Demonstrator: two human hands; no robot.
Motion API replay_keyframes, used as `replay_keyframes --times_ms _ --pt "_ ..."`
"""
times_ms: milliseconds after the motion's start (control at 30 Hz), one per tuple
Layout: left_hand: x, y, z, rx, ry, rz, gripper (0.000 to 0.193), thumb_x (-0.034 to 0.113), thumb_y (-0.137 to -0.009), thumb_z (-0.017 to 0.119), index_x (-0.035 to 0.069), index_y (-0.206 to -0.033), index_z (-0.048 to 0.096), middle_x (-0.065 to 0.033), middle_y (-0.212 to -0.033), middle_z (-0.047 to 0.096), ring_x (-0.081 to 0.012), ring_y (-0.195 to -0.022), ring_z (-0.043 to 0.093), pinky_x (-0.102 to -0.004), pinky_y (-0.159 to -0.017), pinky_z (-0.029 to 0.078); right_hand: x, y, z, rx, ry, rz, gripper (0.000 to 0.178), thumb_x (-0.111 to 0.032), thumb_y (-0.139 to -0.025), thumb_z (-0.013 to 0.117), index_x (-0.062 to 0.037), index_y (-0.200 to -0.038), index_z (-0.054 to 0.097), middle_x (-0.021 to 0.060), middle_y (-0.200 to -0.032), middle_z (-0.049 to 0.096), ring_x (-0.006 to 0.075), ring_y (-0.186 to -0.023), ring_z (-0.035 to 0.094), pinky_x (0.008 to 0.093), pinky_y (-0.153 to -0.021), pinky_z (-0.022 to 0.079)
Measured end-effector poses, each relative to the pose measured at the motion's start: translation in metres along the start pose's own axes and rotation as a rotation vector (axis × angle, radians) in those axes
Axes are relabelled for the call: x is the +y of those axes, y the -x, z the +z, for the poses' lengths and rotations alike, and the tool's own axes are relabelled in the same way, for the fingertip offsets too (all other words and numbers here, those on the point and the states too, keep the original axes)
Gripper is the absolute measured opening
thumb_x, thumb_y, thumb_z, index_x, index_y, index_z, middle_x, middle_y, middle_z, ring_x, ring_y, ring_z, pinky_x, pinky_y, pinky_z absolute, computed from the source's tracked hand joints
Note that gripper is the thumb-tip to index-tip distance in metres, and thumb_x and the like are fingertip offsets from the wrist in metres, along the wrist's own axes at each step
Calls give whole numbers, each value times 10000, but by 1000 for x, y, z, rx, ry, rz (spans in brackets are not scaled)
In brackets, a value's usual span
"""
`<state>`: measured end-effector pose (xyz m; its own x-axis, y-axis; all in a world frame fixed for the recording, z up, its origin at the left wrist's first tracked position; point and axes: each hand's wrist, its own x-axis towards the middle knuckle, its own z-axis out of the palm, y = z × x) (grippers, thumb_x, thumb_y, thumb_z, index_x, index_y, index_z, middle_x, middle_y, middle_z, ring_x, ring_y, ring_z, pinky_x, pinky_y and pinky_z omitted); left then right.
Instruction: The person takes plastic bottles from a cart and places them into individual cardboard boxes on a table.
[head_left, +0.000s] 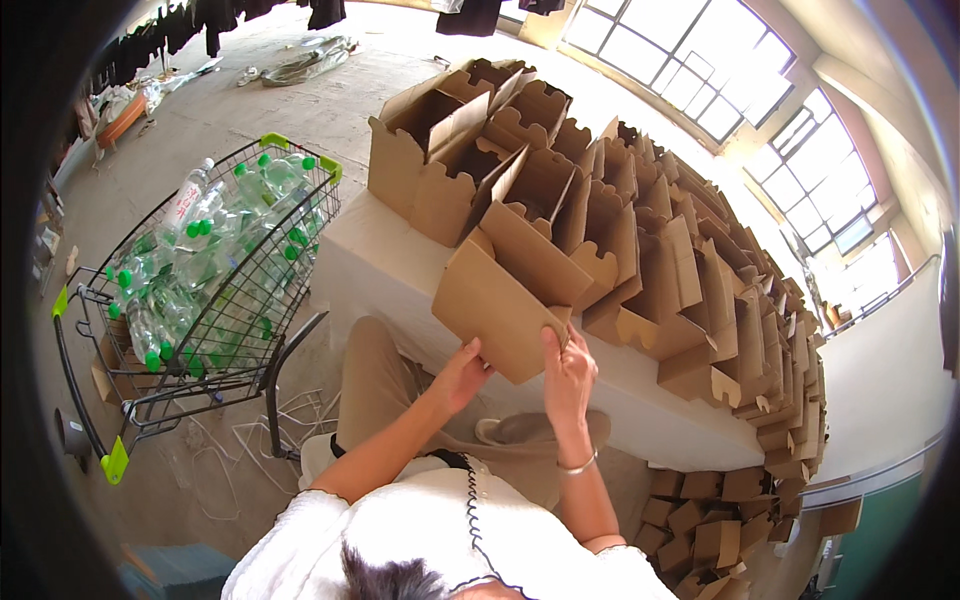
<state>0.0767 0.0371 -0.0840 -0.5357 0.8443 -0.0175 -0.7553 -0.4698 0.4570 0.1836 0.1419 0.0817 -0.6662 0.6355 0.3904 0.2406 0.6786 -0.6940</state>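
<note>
A brown cardboard box (500, 305) with its flaps up is tilted toward me over the near edge of the white-covered table. My left hand (463, 378) grips its lower left edge, thumb on the near panel. On the right side my right hand (568, 368) pinches the box's edge, the thumb pointing up along the panel; a bracelet circles that wrist. Right behind it stand several open cardboard boxes (535, 185), packed close together with their scalloped flaps raised. What lies inside the held box is hidden from this angle.
At the left stands a black wire shopping cart (240, 310) full of clear bottles (165, 290) with green caps. Further cardboard boxes (715, 540) are heaped on the floor at lower right. White wire pieces (225, 455) lie beside the cart. Dark clothes (215, 22) hang at the back.
</note>
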Motion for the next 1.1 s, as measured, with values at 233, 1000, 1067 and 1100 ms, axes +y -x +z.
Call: replay_keyframes --times_ms 233,1000,1067,1100 --pt "4 7 -2 -41 288 1 624 407 -991 682 132 -1499 447 -28 -1535 501 -215 -1432 433 -445 -1220 306 -24 20 -8 48 23 16 438 -374 -930 734 -38 -1204 673 159 -1261 615 391 -1239 562 474 -1109 444" --pt "31 52 -5 102 268 -2 554 301 -936 756 117 -1409 534 -40 -1374 624 -227 -1258 598 -440 -1095 478 -71 0 -64 -411 358 -521 678 -587 -839 756 -9 -1192 727 175 -1227 629 301 -1027 669 405 -790 576" --pt "43 51 7 107 176 52 543 302 -923 771 114 -1385 558 -36 -1346 640 -224 -1250 602 -436 -1093 478 -64 4 -69 -387 276 -544 656 -561 -856 754 -7 -1205 715 186 -1312 612 303 -1048 669 407 -797 576" --pt "48 51 17 111 134 81 537 302 -917 779 112 -1373 570 -34 -1332 648 -223 -1247 604 -434 -1092 477 -63 5 -69 -343 220 -518 579 -496 -888 750 -12 -1203 710 192 -1223 664 300 -966 684 405 -789 565"
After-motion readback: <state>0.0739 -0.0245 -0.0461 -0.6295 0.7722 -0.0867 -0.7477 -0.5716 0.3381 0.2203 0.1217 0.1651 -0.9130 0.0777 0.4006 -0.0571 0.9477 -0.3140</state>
